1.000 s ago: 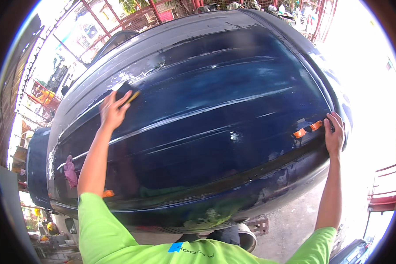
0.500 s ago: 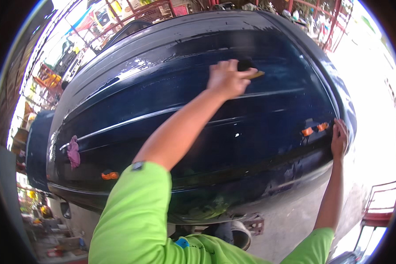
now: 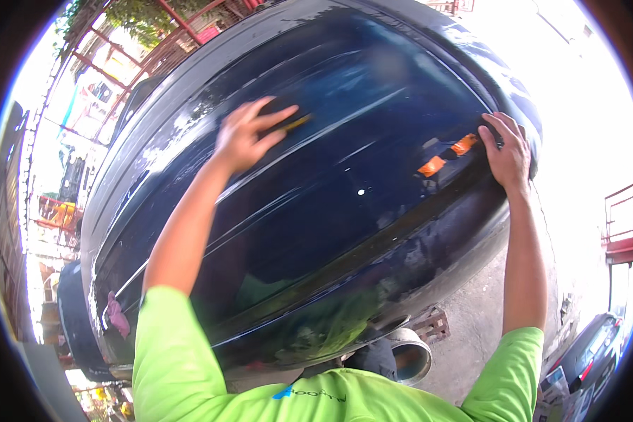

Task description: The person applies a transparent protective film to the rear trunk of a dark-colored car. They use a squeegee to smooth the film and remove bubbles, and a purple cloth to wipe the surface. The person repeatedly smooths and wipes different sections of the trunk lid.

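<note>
Beneath me spreads the glossy dark blue roof (image 3: 309,211) of a vehicle, with long ridges and wet-looking streaks. My left hand (image 3: 243,137) is on its left half, gripping a dark pad with a yellow edge (image 3: 297,124) against the surface. Motion blurs the hand, and the pad's dark part blends into the paint. At the roof's right edge my right hand (image 3: 508,149) rests with its fingers stretched out, holding nothing. Close beside it lie two orange pieces (image 3: 431,166) with something black between them.
A pink cloth (image 3: 117,316) lies at the roof's left end. Below the near side stand a round metal container (image 3: 411,357) and a reddish crate (image 3: 430,325). Red metal fencing (image 3: 116,53) runs behind. A red-framed chair (image 3: 620,246) and a dark car (image 3: 591,352) are at right.
My left hand has swept the pad leftward along the roof. My right hand stays on the right edge, its fingers now reaching further onto it. The view has shifted and turned.
</note>
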A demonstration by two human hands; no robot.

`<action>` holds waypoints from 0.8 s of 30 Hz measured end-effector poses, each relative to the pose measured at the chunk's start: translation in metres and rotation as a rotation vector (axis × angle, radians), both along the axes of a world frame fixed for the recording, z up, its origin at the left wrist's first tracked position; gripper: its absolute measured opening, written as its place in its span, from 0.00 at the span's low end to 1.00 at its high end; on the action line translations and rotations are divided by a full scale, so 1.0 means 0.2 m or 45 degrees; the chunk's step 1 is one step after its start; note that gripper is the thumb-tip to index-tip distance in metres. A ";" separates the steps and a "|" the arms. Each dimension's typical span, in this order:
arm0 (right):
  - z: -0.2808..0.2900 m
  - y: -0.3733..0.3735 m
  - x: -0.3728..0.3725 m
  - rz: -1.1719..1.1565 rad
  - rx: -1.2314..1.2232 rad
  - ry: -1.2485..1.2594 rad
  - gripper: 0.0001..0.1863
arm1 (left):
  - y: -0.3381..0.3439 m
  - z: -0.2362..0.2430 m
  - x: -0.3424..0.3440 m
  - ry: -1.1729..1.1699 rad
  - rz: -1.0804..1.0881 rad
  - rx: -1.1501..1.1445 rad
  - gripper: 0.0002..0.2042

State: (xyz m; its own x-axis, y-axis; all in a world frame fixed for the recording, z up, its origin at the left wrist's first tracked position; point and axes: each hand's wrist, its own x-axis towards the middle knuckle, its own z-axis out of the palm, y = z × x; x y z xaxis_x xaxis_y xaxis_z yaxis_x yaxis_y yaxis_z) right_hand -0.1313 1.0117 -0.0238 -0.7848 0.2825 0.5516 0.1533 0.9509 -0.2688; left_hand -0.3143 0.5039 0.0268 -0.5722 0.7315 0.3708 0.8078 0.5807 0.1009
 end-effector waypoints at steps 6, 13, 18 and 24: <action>-0.04 0.07 0.01 0.021 -0.062 -0.022 0.18 | 1.21 -0.04 -0.21 0.114 0.140 -0.060 0.23; -0.05 0.09 -0.01 0.017 0.017 -0.128 0.20 | -0.70 -0.04 0.31 0.117 0.308 0.004 0.24; -0.06 0.08 -0.03 -0.041 0.099 -0.160 0.22 | -1.96 0.08 1.00 -0.233 1.195 -0.067 0.28; -0.03 0.05 -0.02 0.047 0.064 -0.094 0.20 | -0.89 0.00 0.27 0.012 0.426 -0.068 0.27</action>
State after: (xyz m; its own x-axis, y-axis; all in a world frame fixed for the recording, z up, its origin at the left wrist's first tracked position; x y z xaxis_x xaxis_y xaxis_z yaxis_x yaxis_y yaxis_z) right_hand -0.1347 1.0208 -0.0308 -0.8333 0.2262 0.5045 0.1358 0.9683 -0.2098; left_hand -0.2595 0.3256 0.0262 -0.7803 0.5226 0.3436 0.5726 0.8179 0.0564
